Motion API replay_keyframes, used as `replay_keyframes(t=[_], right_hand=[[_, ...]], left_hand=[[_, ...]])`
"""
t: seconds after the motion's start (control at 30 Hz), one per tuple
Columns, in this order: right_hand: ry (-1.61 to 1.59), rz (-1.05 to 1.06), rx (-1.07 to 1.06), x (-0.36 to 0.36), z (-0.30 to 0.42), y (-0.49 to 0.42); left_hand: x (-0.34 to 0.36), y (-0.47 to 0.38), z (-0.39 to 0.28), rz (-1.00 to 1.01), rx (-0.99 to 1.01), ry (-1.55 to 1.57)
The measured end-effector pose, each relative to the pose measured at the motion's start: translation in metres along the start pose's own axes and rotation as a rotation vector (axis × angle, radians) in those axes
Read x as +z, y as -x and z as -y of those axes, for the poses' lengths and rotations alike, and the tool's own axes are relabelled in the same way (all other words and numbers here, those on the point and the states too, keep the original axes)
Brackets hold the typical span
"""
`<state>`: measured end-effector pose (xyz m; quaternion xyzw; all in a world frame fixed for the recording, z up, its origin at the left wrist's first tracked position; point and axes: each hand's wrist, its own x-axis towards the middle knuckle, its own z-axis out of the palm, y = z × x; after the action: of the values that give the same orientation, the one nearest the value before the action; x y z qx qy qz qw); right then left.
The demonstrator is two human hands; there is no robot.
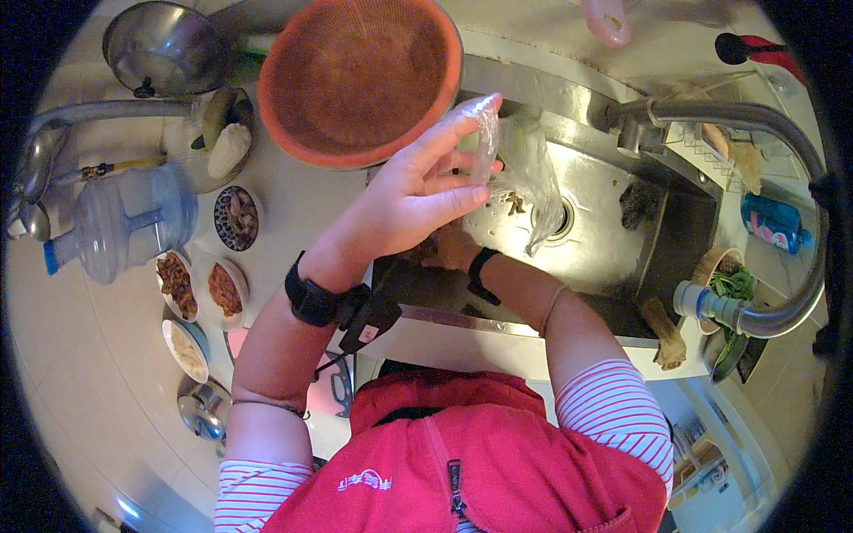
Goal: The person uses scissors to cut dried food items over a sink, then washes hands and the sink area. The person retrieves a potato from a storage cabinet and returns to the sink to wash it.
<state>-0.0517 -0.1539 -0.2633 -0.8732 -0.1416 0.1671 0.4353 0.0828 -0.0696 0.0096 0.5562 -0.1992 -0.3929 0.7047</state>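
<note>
My left hand (420, 186) is raised over the left side of the stainless steel sink (593, 180). It holds a clear plastic bag (543, 176), with film stretched between thumb and fingertips and the rest hanging over the basin by the drain (563, 220). Lower, by the sink's near left corner, is my right hand (453, 250). The left hand and shadow partly cover it, so what its fingers touch cannot be made out. A small brown scrap (514, 202) lies left of the drain.
An orange-rimmed colander (360, 153) stands left of the sink. Bowls of food (226, 290) and a blue plastic water jug (133, 220) line the left counter. At right are the curved faucet (793, 133), a blue detergent bottle (773, 223), a cloth (666, 340) and greens (732, 283).
</note>
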Motion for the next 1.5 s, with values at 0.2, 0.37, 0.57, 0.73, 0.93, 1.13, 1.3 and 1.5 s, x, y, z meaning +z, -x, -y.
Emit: replay_keyframes(t=[0.2, 0.37, 0.57, 0.73, 0.93, 1.13, 1.3, 1.5], right_hand=[[0.031, 0.425, 0.014, 0.027, -0.006, 0.008], [-0.392, 0.618, 0.13, 0.002, -0.012, 0.021], [-1.112, 0.597, 0.641, -0.097, 0.028, 0.071], [-1.03, 0.28, 0.548, -0.196, 0.083, 0.085], [-0.616, 0.045, 0.461, -0.205, 0.072, -0.012], [-0.112, -0.299, 0.185, -0.18, 0.084, -0.027], [-0.399, 0.016, 0.076, -0.151, 0.1, 0.059], [-0.173, 0.001, -0.294, -0.053, 0.065, -0.017]], left_hand=[[-0.005, 0.007, 0.0, 0.013, 0.003, -0.001], [-0.01, 0.017, 0.002, 0.019, -0.014, -0.022], [-0.011, 0.033, 0.001, 0.042, -0.058, -0.053], [-0.009, 0.041, 0.005, 0.066, -0.076, -0.195], [-0.005, 0.044, 0.005, 0.137, -0.08, -0.32], [-0.009, 0.038, 0.002, 0.016, -0.053, -0.095], [-0.021, 0.037, -0.002, 0.039, -0.031, -0.117], [-0.021, 0.042, 0.004, 0.097, -0.082, -0.13]])
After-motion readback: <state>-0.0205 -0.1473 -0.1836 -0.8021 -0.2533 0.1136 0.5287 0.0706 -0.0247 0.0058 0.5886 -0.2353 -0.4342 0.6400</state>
